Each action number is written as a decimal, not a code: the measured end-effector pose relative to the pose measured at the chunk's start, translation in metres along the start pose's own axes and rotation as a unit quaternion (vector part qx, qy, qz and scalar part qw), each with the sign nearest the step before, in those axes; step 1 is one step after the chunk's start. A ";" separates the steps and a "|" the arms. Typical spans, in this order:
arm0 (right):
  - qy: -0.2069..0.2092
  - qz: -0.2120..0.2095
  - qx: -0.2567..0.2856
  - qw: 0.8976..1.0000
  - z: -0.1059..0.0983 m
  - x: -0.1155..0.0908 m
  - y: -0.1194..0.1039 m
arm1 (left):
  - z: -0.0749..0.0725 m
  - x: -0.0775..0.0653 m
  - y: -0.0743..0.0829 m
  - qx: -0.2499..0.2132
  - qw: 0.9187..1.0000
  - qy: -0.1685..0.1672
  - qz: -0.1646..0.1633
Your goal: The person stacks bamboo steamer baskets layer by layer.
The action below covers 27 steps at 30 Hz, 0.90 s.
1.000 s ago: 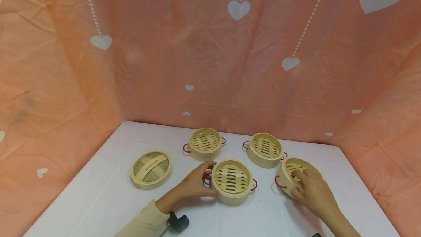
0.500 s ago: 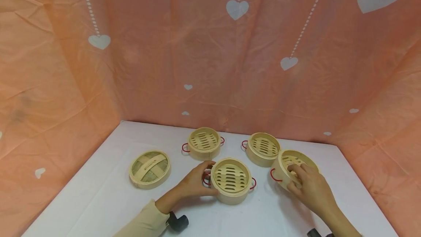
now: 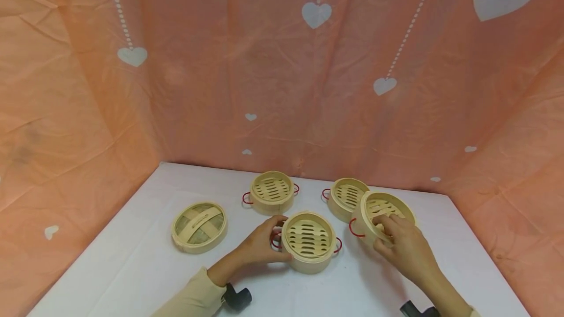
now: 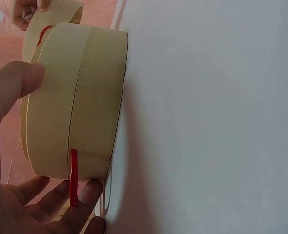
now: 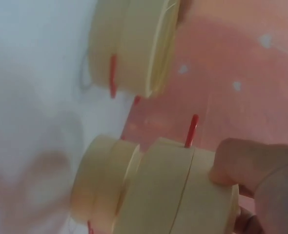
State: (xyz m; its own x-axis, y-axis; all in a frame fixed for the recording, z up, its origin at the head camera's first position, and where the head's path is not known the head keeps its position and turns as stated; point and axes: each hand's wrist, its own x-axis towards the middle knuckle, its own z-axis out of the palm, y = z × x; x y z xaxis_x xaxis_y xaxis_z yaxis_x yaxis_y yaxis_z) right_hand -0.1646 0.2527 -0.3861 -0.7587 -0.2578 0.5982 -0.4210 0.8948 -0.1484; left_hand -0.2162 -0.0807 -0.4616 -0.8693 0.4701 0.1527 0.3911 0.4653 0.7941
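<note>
At the front middle of the table, my left hand (image 3: 264,244) curls round the left side of a round bamboo steamer basket (image 3: 308,235) with red loop handles. The left wrist view shows the thumb on one side of this basket (image 4: 78,102) and the fingers on the other, near a handle. My right hand (image 3: 405,248) pinches the near wall of a second steamer basket (image 3: 360,221), raised off the table and slightly tilted. In the right wrist view the thumb presses the outside of that raised basket (image 5: 178,190); the fingers are mostly hidden.
Two more steamer baskets stand behind, one at back left (image 3: 271,191) and one at back right (image 3: 343,198), partly covered by the raised basket. A woven steamer lid (image 3: 199,226) lies at left on the white table (image 3: 132,258). A heart-patterned orange cloth (image 3: 273,87) encloses the table.
My right hand has lifted the right steamer basket off the table and carried it left and away from me, in front of the back right basket. My left hand has stayed put.
</note>
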 end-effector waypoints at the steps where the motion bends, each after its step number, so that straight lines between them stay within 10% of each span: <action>1: -0.002 0.002 0.005 1.000 0.000 0.001 -0.001 | 0.000 0.000 0.000 0.002 1.000 -0.001 -0.001; 27: -0.072 -0.011 0.067 0.995 0.012 0.029 -0.061 | -0.001 -0.001 0.000 -0.020 1.000 -0.003 0.000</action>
State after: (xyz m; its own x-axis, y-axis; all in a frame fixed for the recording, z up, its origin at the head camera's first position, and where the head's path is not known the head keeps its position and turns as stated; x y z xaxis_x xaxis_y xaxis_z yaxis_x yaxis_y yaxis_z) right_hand -0.1669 0.1857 -0.3695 -0.8084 -0.3345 0.4843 -0.4931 0.8342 -0.2469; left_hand -0.2157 -0.0820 -0.4608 -0.8674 0.4750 0.1486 0.3780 0.4345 0.8175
